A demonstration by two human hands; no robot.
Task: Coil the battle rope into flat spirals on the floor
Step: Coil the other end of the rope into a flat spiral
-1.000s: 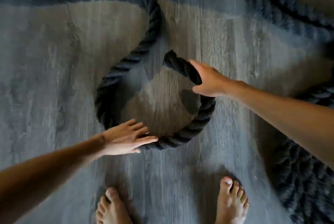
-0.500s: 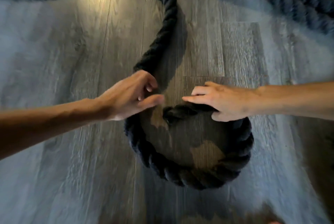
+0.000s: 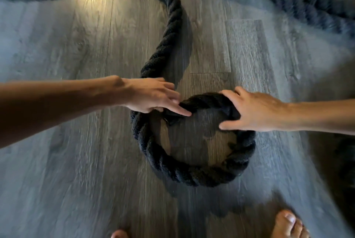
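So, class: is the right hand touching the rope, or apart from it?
Touching. The head view shows the right hand curled round the rope at the loop's upper right, with no gap between them.

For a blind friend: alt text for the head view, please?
A person's left hand touches the end of a thick dark rope and the right hand grips it, where it curls into one loop on a grey wood floor.

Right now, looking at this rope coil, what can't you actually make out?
All head view:
1. Rope tip: largely covered by the left hand and its fingers.
2. Rope under the right hand: hidden by it.
3. Remaining rope length: blurred, cut off at top and right edges.
4. Feet: cut off by bottom edge.
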